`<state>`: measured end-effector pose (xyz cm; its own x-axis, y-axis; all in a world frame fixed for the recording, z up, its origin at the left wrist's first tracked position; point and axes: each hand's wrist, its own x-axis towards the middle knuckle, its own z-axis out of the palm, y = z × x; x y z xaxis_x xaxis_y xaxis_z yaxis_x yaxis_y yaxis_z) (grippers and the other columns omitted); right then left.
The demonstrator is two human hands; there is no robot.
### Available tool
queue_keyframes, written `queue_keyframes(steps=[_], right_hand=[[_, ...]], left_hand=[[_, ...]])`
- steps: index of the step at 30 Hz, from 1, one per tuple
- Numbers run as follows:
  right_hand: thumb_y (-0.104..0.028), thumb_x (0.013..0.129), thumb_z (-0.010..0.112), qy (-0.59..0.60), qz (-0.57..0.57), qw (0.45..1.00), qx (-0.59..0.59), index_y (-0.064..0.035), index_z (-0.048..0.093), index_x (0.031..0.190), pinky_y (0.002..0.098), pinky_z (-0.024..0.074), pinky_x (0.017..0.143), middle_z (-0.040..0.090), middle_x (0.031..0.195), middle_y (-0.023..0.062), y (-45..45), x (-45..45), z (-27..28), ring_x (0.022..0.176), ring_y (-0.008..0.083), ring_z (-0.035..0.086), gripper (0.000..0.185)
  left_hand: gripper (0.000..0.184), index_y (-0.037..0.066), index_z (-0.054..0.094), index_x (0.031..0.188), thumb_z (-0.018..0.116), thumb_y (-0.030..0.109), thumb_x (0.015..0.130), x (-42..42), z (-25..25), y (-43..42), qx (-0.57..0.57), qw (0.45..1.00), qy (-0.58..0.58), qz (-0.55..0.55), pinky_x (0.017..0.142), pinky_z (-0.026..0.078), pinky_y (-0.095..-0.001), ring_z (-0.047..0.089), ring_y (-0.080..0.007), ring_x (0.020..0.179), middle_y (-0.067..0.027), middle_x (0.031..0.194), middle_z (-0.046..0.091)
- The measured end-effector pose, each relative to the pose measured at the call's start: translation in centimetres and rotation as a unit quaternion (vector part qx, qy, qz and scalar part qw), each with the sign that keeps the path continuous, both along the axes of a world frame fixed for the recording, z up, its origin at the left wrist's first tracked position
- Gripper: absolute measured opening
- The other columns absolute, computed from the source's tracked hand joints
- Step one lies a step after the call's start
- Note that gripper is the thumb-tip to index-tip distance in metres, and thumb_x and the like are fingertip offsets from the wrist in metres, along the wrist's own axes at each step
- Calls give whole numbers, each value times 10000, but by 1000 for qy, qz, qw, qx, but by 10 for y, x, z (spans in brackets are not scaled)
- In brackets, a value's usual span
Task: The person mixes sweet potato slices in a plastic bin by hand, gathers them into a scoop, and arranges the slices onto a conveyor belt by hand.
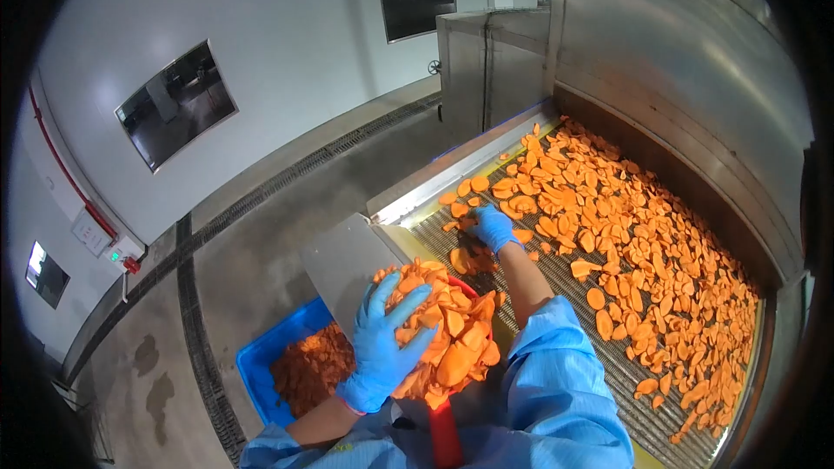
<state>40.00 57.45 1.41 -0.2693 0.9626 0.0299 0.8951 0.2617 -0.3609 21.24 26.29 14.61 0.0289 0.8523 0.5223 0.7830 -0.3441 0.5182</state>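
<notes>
Orange slices (456,321) are heaped in a red container (461,284), of which only the rim and a red part below show. My left hand (387,339), in a blue glove, lies on the left side of this heap with its fingers spread. Further forward, my right hand (493,227), also gloved in blue, reaches down to slices on the metal mesh belt (556,282). Its fingers point down among the slices and their tips are hidden. More orange slices (643,234) are scattered over the belt to the right.
A blue crate (261,365) with darker orange-brown pieces (313,366) stands at the lower left, beside a grey metal plate (352,256). A tall steel wall (686,78) borders the belt's far right side. Floor drains (200,339) run along the grey floor at left.
</notes>
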Motion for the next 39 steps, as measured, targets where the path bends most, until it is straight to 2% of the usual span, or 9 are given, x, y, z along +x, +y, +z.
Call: queue_keyframes(steps=[5, 9, 15, 18, 24, 31, 35, 37, 39], right_hand=[[-133, 832, 611, 311, -14, 950, -24, -113, 645, 1180, 339, 513, 813, 674, 1042, 174, 0, -18, 23, 949, 291, 652, 350], [-157, 862, 587, 412, 53, 908, -53, -84, 654, 1165, 328, 502, 823, 690, 1014, 148, -2, -28, 33, 921, 241, 660, 319], [-468, 889, 589, 321, -103, 940, -43, -91, 613, 1244, 372, 465, 942, 651, 1159, 165, -2, -25, 67, 1113, 285, 608, 519], [-539, 899, 530, 363, -47, 929, -47, -92, 531, 1338, 400, 443, 977, 598, 1242, 214, 6, -14, 71, 1172, 334, 566, 627], [-471, 904, 529, 385, -90, 919, -2, -123, 511, 1358, 408, 443, 974, 601, 1225, 221, 23, -1, 38, 1155, 364, 565, 572], [-332, 854, 643, 108, 151, 983, -7, -155, 653, 1197, 361, 495, 890, 648, 1115, 192, -46, -16, 31, 1002, 311, 636, 386], [-230, 953, 598, 526, 133, 838, -62, -48, 608, 1253, 277, 436, 971, 640, 1202, 61, -107, 0, 85, 1120, 122, 553, 351], [-322, 957, 570, 533, 175, 818, -128, -28, 489, 1364, 305, 301, 1107, 508, 1386, 92, -158, 22, 142, 1293, 180, 439, 508], [-463, 769, 740, 494, 221, 824, -168, -116, 352, 1463, 406, 232, 1149, 331, 1510, 97, -193, 38, 162, 1394, 244, 301, 868]], left_hand=[[516, 179, 644, 1229, 770, 193, 728, -1, 1, 0, -7, 1000, -5, -10, 1058, 362, -452, 410, -366, 1269, -126, 1367, 417], [510, 171, 644, 1227, 770, 195, 733, 0, 2, 1, -17, 1000, -16, -14, 1060, 361, -452, 408, -361, 1272, -129, 1365, 417], [507, 168, 642, 1228, 768, 200, 738, -2, 1, 0, -14, 1000, -10, -12, 1064, 358, -451, 402, -356, 1281, -124, 1373, 406], [512, 171, 641, 1230, 768, 201, 735, -3, 0, 1, -13, 1000, -11, -13, 1066, 356, -450, 397, -357, 1285, -121, 1376, 402], [512, 166, 643, 1228, 765, 198, 733, -3, 1, 1, -8, 1000, -9, -9, 1061, 358, -454, 398, -363, 1282, -124, 1371, 405], [508, 173, 645, 1226, 758, 192, 732, -3, 3, 1, -3, 1000, -12, -11, 1056, 358, -451, 412, -365, 1257, -127, 1358, 422], [509, 198, 644, 1230, 753, 192, 733, -4, -1, 1, 0, 1000, -16, -7, 1062, 350, -449, 405, -359, 1267, -119, 1357, 431], [512, 219, 637, 1239, 746, 198, 739, -3, 0, -1, -15, 1000, -20, -3, 1064, 347, -451, 393, -357, 1280, -110, 1366, 427], [514, 226, 631, 1245, 741, 208, 743, -5, -2, 0, -10, 1000, -9, 2, 1064, 347, -452, 390, -356, 1282, -111, 1373, 419]])
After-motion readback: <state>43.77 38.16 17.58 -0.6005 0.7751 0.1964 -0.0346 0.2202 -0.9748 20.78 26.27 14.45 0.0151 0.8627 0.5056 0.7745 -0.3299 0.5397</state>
